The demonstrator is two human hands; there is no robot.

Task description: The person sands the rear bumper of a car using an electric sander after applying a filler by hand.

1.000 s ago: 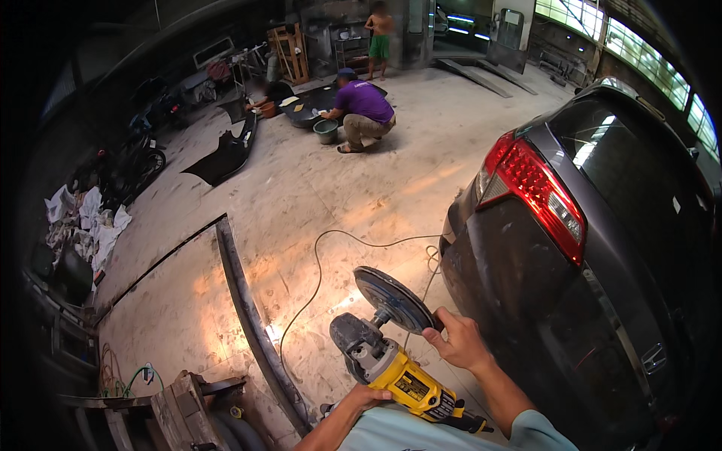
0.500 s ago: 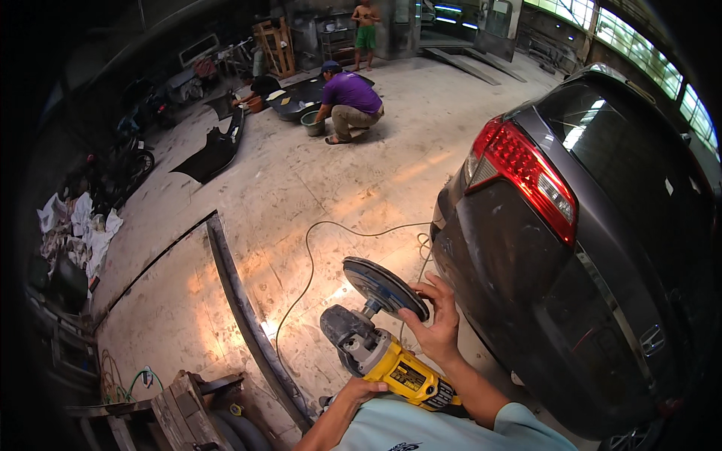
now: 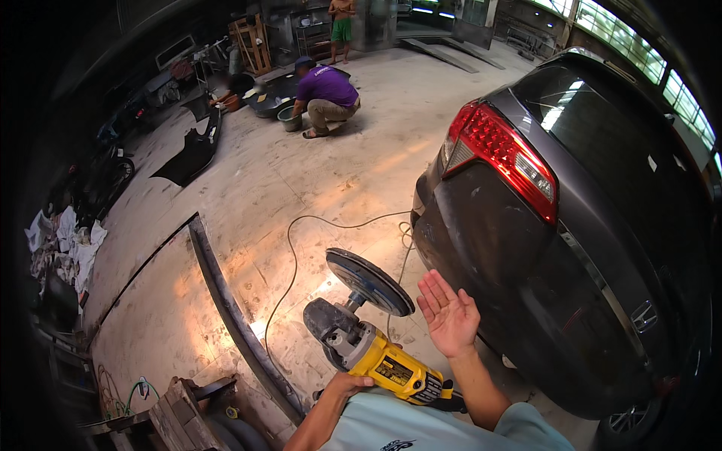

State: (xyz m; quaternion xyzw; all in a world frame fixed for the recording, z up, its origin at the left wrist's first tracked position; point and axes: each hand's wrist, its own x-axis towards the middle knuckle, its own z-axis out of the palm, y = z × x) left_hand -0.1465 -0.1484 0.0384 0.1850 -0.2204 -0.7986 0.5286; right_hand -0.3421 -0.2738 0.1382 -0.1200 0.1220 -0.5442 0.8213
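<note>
A yellow and black polisher (image 3: 387, 366) rests against my shirt, tilted so that its head points up and to the left. My left hand (image 3: 352, 383) is closed around the tool's body, with part of the grip hidden beneath it. The polisher's round backing disc (image 3: 368, 281) stands on edge at the end of the spindle, its dark pad turned away from me. Just right of the disc, my right hand (image 3: 451, 319) is open with the palm up and fingers stretched, touching nothing.
A dark grey car (image 3: 511, 263) with a red tail light (image 3: 508, 158) stands close on my right. The cable (image 3: 289, 248) loops over the floor. A long dark strip (image 3: 226, 301) lies to the left. A person in purple (image 3: 327, 86) squats farther off beside a bucket (image 3: 289, 119).
My right hand has come off the disc's edge and turned palm up, fingers spread. The left hand keeps its hold on the polisher. The whole view has shifted slightly.
</note>
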